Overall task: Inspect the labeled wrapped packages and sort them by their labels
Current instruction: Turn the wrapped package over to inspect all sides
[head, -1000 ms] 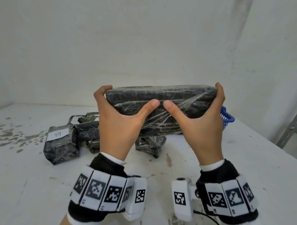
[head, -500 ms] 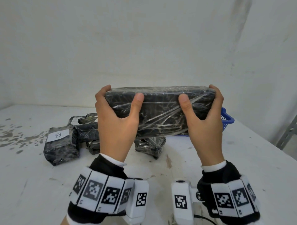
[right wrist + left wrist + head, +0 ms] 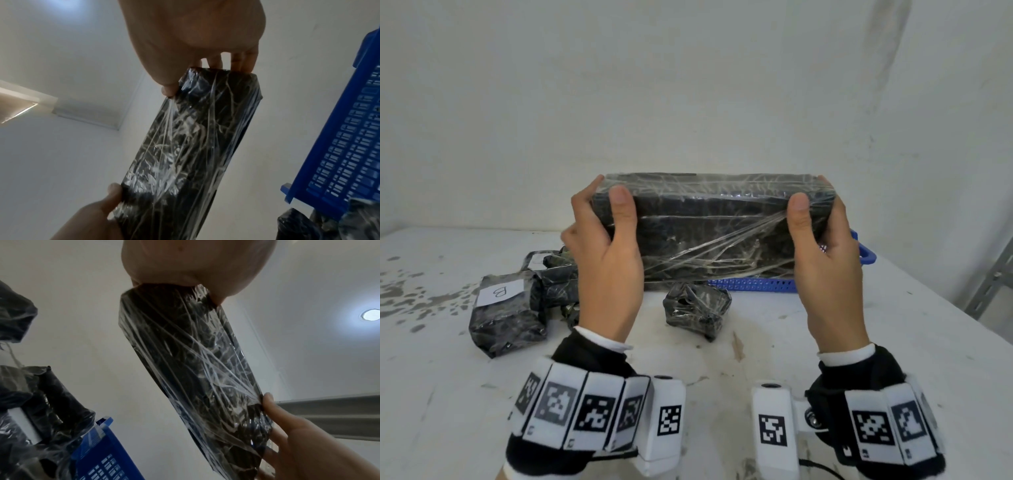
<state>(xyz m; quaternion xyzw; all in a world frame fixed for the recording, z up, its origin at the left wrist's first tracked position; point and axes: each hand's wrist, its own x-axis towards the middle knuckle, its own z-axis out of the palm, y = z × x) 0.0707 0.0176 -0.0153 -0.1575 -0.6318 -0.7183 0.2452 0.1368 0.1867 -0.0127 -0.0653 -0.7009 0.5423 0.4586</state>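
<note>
Over table [image 3: 825, 342], package [image 3: 709, 233] in both hands.

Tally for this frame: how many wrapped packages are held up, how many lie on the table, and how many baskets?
Long package, held up: 1
Packages on the table: at least 3 (B-labelled package, small package, partly hidden pile)
Blue basket: 1
Total: at least 5

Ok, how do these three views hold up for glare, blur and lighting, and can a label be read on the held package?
Head view: even light, sharp; film glare streaks the held package, no label on the faces shown; the B label on a table package reads clearly. Left wrist view: ceiling lamp flares, left hand blurred close up. Right wrist view: dim, soft, right hand out of focus.
</note>
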